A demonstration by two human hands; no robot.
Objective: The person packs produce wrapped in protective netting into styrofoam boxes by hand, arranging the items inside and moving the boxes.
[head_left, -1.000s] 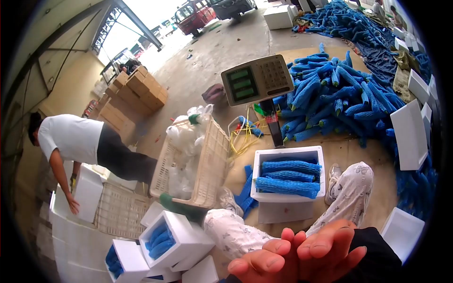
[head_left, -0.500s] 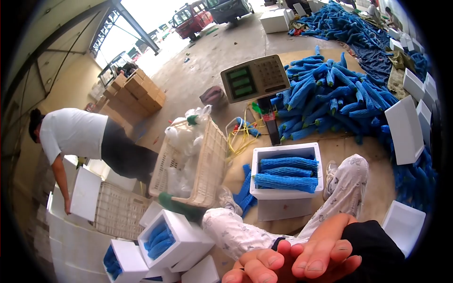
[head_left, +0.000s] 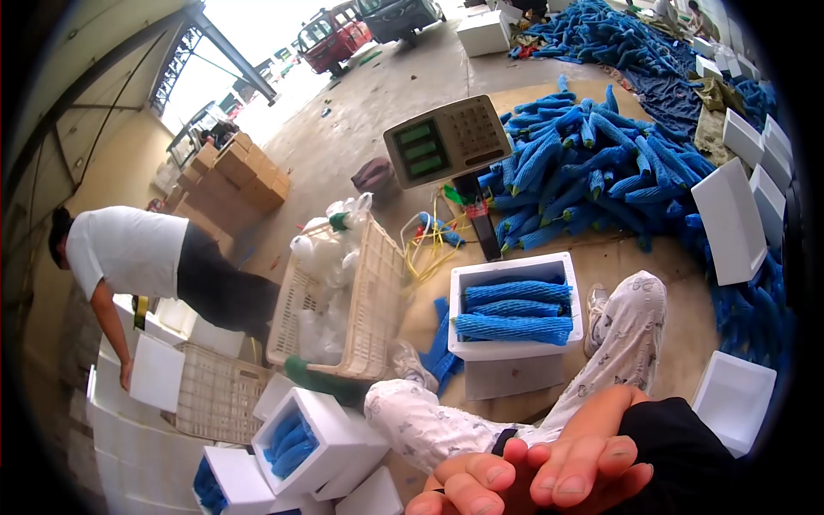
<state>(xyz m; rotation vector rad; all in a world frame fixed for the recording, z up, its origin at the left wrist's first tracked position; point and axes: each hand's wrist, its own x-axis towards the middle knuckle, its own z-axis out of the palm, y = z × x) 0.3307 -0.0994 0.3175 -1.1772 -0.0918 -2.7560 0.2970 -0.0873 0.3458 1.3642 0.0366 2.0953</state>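
My right hand (head_left: 592, 463) is low in front of me, its fingers loosely stretched and apart around nothing that I can see. Close beside it at the bottom edge is my left hand (head_left: 468, 485), partly cut off, with its fingers extended. Whether the hands touch is unclear. Beyond them, between my legs, an open white foam box (head_left: 513, 348) sits on the scale's platform. Several long pieces in blue mesh sleeves (head_left: 515, 307) lie side by side in it. The scale's display head (head_left: 448, 140) stands on a post behind the box.
A crate of plastic bags (head_left: 369, 300) stands to the left, near foam boxes (head_left: 313, 429) with blue-sleeved pieces. A large blue-sleeved pile (head_left: 601, 163) lies ahead right, beside foam lids (head_left: 730, 223). A person in a white shirt (head_left: 129, 245) bends over boxes at left.
The view has shifted slightly, so the scale and box appear a little further left. My hands keep nearly the same pose. The person at left still bends over the white boxes.
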